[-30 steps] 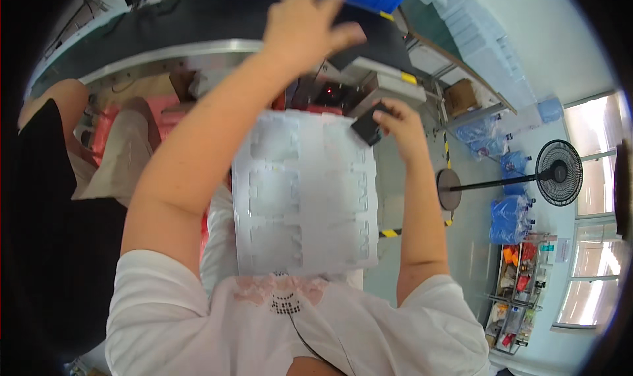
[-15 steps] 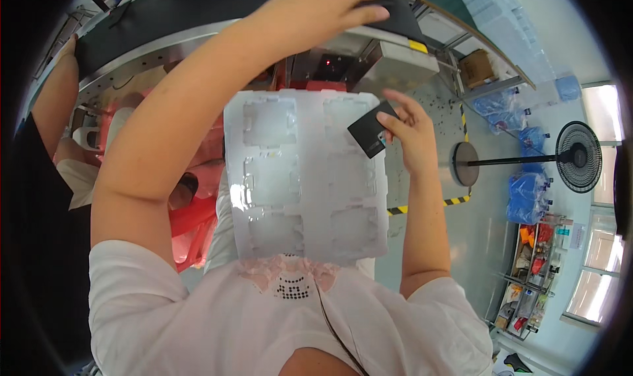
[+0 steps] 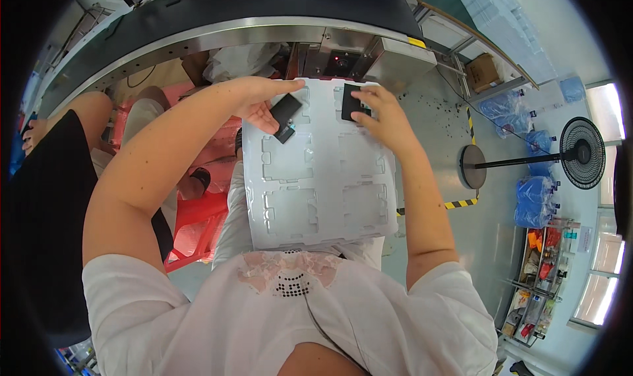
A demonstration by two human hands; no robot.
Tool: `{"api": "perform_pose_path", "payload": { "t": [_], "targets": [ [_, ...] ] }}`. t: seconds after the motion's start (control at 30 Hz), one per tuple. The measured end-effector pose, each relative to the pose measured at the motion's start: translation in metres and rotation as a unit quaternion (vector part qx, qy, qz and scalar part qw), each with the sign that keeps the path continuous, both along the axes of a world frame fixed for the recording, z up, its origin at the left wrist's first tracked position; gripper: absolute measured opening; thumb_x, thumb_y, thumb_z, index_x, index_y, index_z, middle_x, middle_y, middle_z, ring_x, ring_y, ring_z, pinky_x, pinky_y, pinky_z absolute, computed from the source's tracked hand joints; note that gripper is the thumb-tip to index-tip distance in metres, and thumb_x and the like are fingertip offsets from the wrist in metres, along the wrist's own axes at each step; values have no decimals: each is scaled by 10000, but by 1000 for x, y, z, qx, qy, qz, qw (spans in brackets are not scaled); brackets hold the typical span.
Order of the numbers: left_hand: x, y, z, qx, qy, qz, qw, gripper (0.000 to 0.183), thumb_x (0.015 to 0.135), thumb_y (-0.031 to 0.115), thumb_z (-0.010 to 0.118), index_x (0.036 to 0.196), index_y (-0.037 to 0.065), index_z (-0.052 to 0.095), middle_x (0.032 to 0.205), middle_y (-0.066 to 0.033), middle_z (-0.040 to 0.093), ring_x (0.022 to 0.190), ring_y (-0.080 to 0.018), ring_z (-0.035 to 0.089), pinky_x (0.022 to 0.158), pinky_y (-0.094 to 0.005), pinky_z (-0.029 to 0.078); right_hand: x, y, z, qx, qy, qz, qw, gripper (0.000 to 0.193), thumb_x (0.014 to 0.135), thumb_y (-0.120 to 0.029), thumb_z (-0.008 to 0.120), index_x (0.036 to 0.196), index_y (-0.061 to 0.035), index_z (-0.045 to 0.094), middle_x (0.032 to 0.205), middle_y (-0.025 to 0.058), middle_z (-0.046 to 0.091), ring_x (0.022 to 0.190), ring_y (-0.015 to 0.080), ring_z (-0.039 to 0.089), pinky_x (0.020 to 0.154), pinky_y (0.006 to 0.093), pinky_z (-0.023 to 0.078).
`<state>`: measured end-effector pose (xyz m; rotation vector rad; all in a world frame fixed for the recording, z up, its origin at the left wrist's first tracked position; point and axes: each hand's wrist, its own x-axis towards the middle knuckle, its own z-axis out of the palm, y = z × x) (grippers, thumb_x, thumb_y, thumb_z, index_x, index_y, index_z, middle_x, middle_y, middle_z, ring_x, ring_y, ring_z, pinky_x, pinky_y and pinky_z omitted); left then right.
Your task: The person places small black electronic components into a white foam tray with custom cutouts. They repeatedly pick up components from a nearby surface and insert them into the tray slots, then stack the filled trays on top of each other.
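A white moulded plastic tray [image 3: 324, 178] with several shaped recesses rests on my lap. My left hand [image 3: 258, 103] grips a flat black part [image 3: 287, 112] that is tilted over the tray's far left recess. A small light-coloured detail shows near its lower end. Over at the far right recess, my right hand [image 3: 381, 115] has its fingers and thumb on a second flat black part [image 3: 349, 103], roughly square. That one lies in or just above the recess; I cannot tell which. The nearer recesses hold nothing.
A black conveyor belt [image 3: 264, 10] with a metal edge runs across the far side. On the left sits another person, whose bare knee [image 3: 89, 112] shows. A black fan [image 3: 581, 150] stands at the right, near blue-wrapped bottles [image 3: 535, 198] and a loaded shelf rack [image 3: 537, 283].
My left hand has come back from the conveyor belt to the tray with a black part in it. My right hand has moved its black part into the far right recess area.
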<state>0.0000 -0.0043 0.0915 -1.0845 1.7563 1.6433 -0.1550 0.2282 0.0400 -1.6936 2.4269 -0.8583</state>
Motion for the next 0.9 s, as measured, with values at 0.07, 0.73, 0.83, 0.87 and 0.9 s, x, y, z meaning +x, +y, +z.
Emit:
{"api": "perform_pose_path", "payload": {
  "t": [0.07,0.73,0.83,0.87,0.9],
  "targets": [
    [6,-8,-8,20,17,-34,999,501,825,466,656,955,-11,575,783,-154,624,572,-192,642,491,-285,553,11,13,-12,21,-28,-6,999,364,796,-181,674,1138,-66,630,1269,97,544,1086,301,541,938,383,431],
    [34,21,-45,-412,134,-151,889,461,942,348,451,762,-28,650,644,-206,630,623,-333,650,639,-442,512,22,-42,79,-261,135,-19,956,317,779,-103,673,1094,-82,643,1241,165,505,1127,349,480,958,398,385],
    [35,29,-48,-485,101,-183,849,501,957,391,391,780,9,662,830,-193,661,801,-364,641,726,-471,494,-22,-94,101,-320,193,-24,927,270,798,-156,662,1056,-75,653,1153,159,535,1049,327,513,902,398,417],
    [36,30,-45,-486,110,-193,845,489,953,383,401,797,4,667,820,-196,661,794,-367,645,726,-469,502,-48,-115,105,-332,213,-38,918,261,815,-200,651,1041,-70,656,1131,162,541,1030,324,522,884,404,424],
    [37,32,-42,-486,119,-203,842,477,949,376,411,814,0,672,809,-199,662,786,-370,649,726,-466,510,-73,-136,107,-294,221,-91,925,285,842,-263,610,1050,-73,654,1116,163,547,1032,338,525,889,426,420]
  ]
}}
